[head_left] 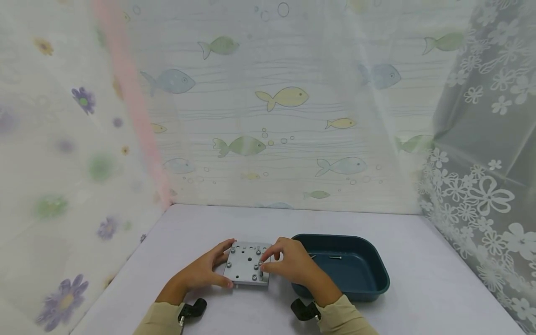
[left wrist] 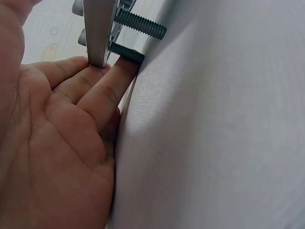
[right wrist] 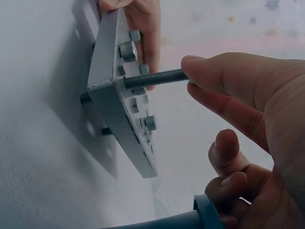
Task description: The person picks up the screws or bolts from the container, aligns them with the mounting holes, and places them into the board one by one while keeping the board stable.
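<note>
A silver metal plate [head_left: 243,270] with several socket head bolts in its holes lies in front of me, and threaded ends [left wrist: 140,24] stick out beneath it. My left hand [head_left: 203,270] holds the plate's left side, thumb at the near corner and fingers at the far one. Thumb and forefinger of my right hand [head_left: 295,263] pinch the head end of a threaded bolt [right wrist: 155,78]. That bolt stands upright over the near right corner of the plate, its tip right at a hole; the fingertips hide its head.
To the right of the plate, a dark blue tray [head_left: 356,274] stands on the white table [head_left: 247,316], partly behind my right forearm. A few loose bolts [head_left: 335,257] lie inside it. Patterned curtains hang behind the table and along both sides.
</note>
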Motion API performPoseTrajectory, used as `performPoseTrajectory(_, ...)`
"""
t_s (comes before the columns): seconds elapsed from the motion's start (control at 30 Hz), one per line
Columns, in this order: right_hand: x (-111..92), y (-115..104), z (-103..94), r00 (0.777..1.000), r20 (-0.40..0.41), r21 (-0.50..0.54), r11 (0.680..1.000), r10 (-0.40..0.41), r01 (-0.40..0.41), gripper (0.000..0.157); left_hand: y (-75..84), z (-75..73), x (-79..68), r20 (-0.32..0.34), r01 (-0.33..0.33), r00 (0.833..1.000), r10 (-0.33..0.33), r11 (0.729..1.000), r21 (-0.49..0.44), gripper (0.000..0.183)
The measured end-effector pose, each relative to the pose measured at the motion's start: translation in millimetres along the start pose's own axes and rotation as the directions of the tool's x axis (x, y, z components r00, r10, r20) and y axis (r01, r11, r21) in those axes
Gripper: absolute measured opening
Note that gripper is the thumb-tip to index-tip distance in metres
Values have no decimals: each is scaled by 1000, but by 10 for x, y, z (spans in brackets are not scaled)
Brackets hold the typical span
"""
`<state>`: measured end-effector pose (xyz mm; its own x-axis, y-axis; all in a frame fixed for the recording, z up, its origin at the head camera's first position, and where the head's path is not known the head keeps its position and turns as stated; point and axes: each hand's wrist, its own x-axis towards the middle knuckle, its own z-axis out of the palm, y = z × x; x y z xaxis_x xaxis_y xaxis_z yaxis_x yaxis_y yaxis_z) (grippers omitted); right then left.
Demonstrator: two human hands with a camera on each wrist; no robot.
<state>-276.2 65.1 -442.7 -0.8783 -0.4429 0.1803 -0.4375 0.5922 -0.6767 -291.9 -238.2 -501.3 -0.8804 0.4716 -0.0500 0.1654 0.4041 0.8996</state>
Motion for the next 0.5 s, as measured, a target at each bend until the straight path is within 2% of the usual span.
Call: performPoseTrajectory(0.5, -7, -4, -27, 1000, 31, -12, 1000, 4, -4, 11, 29, 15, -10, -5, 6, 1000, -6, 1000, -2, 124)
